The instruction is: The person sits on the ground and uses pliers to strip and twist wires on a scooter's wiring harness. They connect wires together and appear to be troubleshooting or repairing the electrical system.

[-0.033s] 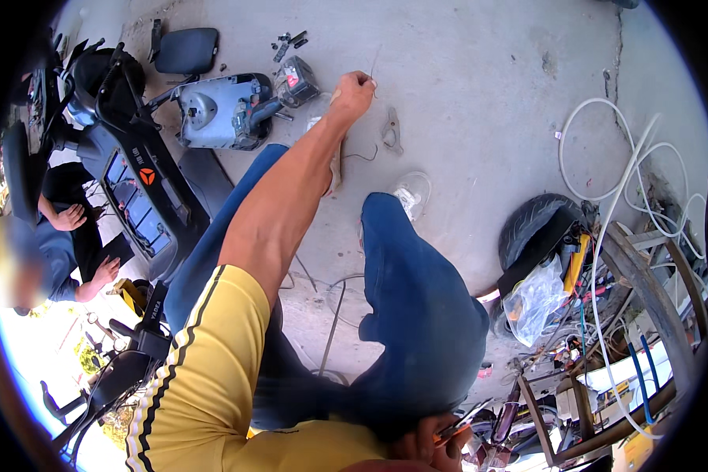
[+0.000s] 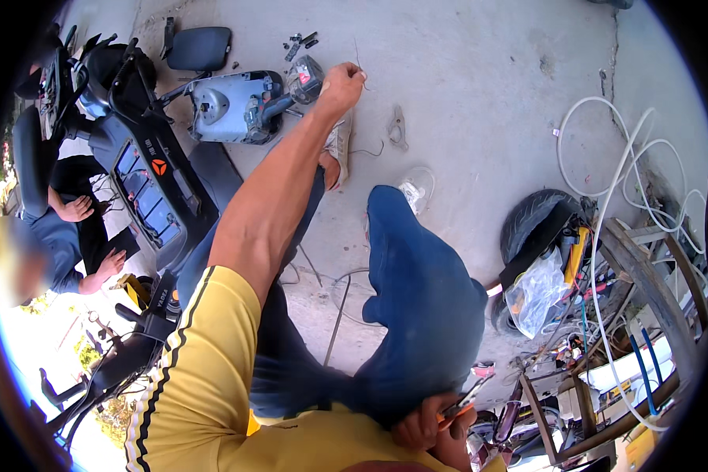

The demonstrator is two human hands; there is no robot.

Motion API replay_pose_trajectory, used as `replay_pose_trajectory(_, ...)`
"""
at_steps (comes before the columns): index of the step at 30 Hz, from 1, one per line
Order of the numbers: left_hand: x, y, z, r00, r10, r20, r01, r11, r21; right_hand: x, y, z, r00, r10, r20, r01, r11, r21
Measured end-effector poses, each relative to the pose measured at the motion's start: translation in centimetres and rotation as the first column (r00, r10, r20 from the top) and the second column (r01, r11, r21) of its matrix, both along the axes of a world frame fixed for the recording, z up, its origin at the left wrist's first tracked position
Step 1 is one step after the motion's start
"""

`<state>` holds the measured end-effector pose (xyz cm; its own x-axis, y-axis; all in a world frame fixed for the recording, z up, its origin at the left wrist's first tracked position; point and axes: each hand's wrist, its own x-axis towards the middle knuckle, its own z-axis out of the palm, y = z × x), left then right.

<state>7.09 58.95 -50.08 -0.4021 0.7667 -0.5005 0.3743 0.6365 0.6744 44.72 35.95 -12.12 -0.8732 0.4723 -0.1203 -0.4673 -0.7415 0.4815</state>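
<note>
While my right hand (image 2: 418, 425), nearest me at five o'clock, has its grip around an orange-handled tool (image 2: 459, 410), my left hand (image 2: 344, 84) is outstretched at twelve, its grip narrow, pinching a thin wire (image 2: 357, 53). Beyond, a grey part (image 2: 397, 128) lies on the floor (image 2: 472, 118) at one o'clock.

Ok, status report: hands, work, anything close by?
Left hand extended, pinching thin dark wire-like strand. Right hand near lap, gripping orange-handled metal hand tool. Close by: blue-grey battery power tool, left of the left hand.
</note>
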Motion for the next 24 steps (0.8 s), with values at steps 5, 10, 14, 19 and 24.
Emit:
replay_pose_trajectory(5,-1.8,-1.9,11.0,0.98,-0.081,0.181,0.102,0.989,-0.108,-0.1,-1.4,0.3,0.999,-0.012,0.053,0.004,0.987,0.163)
replay_pose_trajectory(10,1.4,-8.5,8.3,0.94,-0.045,0.339,0.087,0.99,-0.112,1.4,-3.2,-0.3,0.994,-0.078,0.08,0.062,0.98,0.191)
replay_pose_trajectory(14,3.5,-10.8,4.5,0.955,-0.167,0.244,0.205,0.968,-0.142,1.1,-3.6,0.6,0.991,-0.111,0.071,0.1,0.985,0.14)
replay_pose_trajectory(19,4.7,-13.6,-1.8,0.745,-0.651,-0.144,0.6,0.749,-0.281,-0.4,-1.9,2.3,0.987,-0.108,0.122,0.105,0.994,0.031)
replay_pose_trajectory(24,5.7,-14.2,-4.8,0.623,-0.723,-0.298,0.658,0.691,-0.3,-1.1,-0.4,2.3,0.985,-0.086,0.151,0.088,0.996,-0.01)
